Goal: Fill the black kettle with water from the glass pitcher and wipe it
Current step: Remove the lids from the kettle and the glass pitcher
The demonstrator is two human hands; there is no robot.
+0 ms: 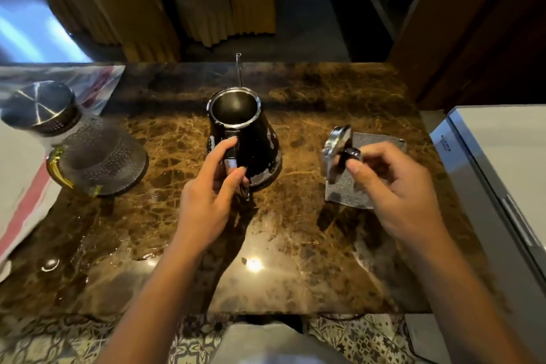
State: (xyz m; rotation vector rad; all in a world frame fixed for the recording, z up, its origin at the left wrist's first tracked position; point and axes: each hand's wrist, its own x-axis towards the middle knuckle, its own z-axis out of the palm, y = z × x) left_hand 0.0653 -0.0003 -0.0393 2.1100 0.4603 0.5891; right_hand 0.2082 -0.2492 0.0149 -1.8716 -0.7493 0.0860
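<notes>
A brown marbled surface (165, 139) is seen, with the open black kettle (254, 139) standing at its centre. Its handle is gripped by the left hand (206, 195), while the kettle lid (336, 145) is pinched by its knob in the right hand (396, 189) at three o'clock, above a grey cloth (375, 142). The glass pitcher (97, 154) stands capped at nine o'clock.

- Brown marble surface (310, 91), glossy, reflecting a light spot.
- Beyond the surface: chairs in pleated yellow covers (236, 3).
- Right of it: white appliance (502, 156).
- Below it: patterned floor tiles (354, 340).
</notes>
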